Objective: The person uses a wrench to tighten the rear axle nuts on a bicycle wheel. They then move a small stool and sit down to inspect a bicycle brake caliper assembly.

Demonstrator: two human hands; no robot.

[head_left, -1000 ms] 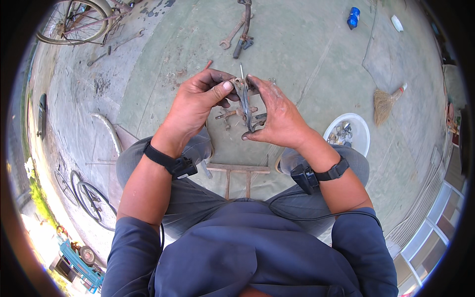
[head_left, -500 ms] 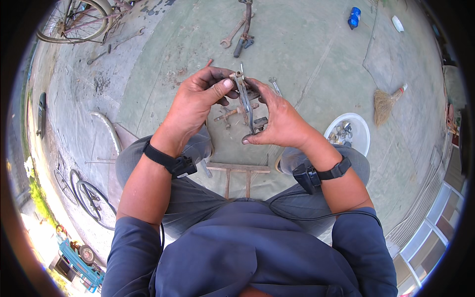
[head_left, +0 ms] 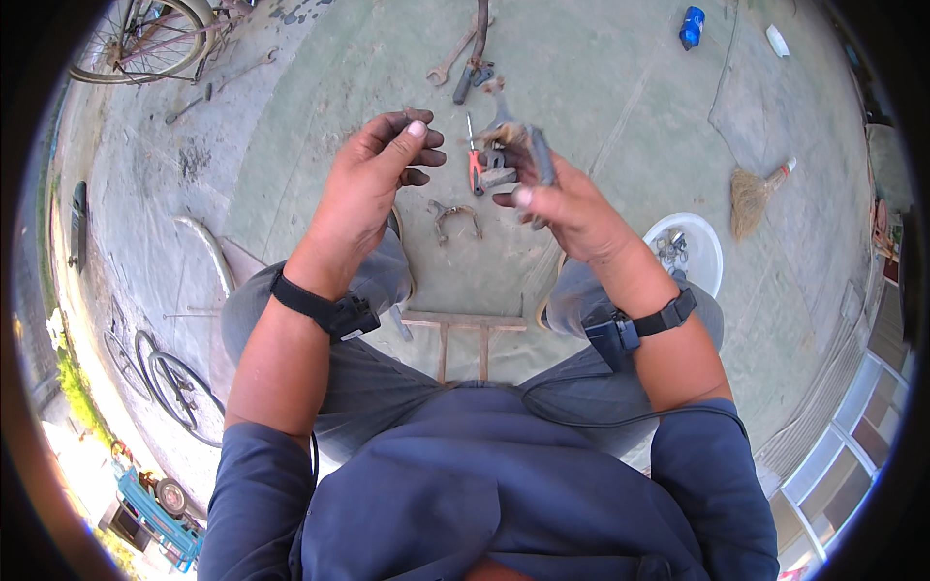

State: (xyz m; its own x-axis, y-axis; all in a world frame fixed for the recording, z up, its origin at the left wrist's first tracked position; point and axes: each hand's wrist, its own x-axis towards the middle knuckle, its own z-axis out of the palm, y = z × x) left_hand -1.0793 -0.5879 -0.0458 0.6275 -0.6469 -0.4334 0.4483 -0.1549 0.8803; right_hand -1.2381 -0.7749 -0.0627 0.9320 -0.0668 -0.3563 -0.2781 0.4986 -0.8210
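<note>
My right hand [head_left: 572, 203] grips a dirty metal bicycle brake caliper [head_left: 541, 160], its arms smeared by motion, with a grey block that looks like a brake pad near the fingers. My left hand [head_left: 392, 155] is held apart from it, thumb pressed to the index finger; anything pinched there is too small to name. Below and between the hands, a red-handled screwdriver [head_left: 475, 172] lies on the ground. Nearer me lies a curved, rusty metal piece [head_left: 457, 219] like a caliper arm.
Ahead lie an open-ended wrench [head_left: 449, 64] and a bent metal tube [head_left: 475, 73]. A white bucket [head_left: 716, 254] with small metal parts stands beside my right knee. A broom [head_left: 753, 201] and blue can [head_left: 692, 29] lie at right, a bicycle wheel [head_left: 140, 44] far left.
My left hand has let go of the caliper and drawn back left. My right hand has carried it right and turned it, uncovering the screwdriver and curved piece on the ground.
</note>
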